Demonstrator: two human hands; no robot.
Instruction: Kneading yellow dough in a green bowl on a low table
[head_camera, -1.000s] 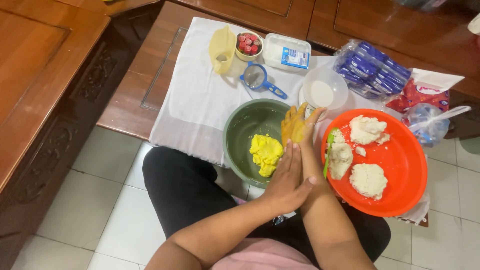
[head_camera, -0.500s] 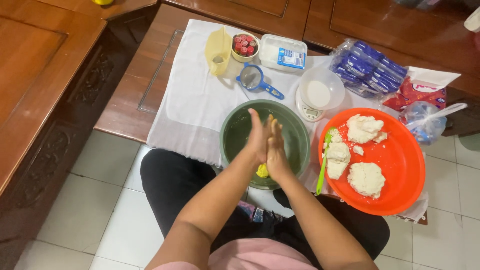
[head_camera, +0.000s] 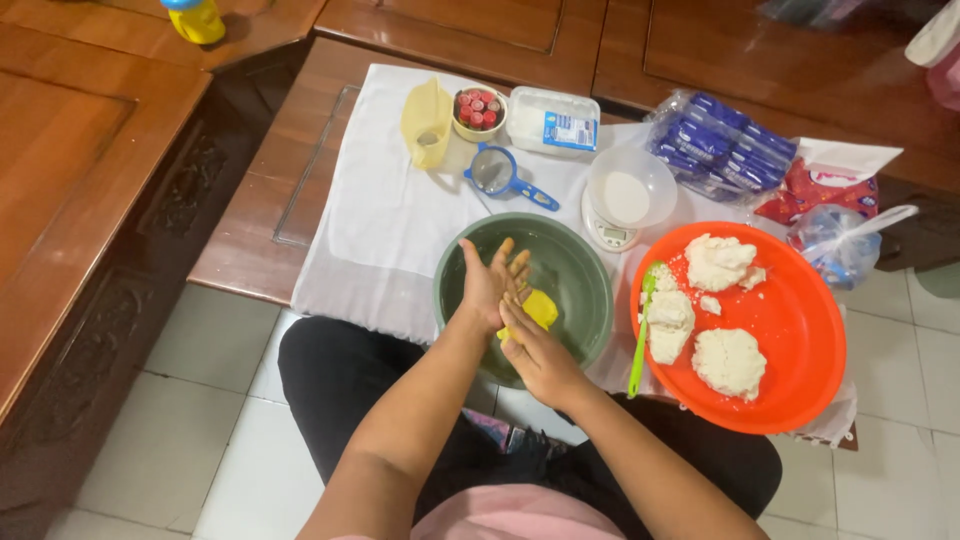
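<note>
— While both palms press together over the green bowl (head_camera: 580, 290), what sits between them?

— A lump of yellow dough (head_camera: 541, 306). The left hand (head_camera: 487, 285) stands on edge with its fingers spread upward, and the right hand (head_camera: 540, 355) lies under and against it. The dough pokes out on the side toward the bowl's middle, so the grip of both hands is clamped on it, flat palm to flat palm, not curled.

— And where is the bowl?

— On a white cloth (head_camera: 385, 200) spread over the wooden worktop (head_camera: 250, 230), right at the edge nearest the person's lap.

— What lies around the bowl?

— Just to its right, touching or nearly so, an orange plate (head_camera: 795, 330) with several lumps of white dough (head_camera: 729, 360); a green spatula (head_camera: 640, 335) leans on the plate's rim on the bowl's side. Behind the bowl, a small blue strainer (head_camera: 497, 174), a yellow jug (head_camera: 427, 122), a cup of red-capped tubes (head_camera: 479, 110) and a white rectangular tub (head_camera: 553, 122). Behind and right of the bowl, a kitchen scale (head_camera: 608, 233) carrying a clear bowl of white powder (head_camera: 628, 192), then blue packets (head_camera: 722, 145) farther out.
</note>
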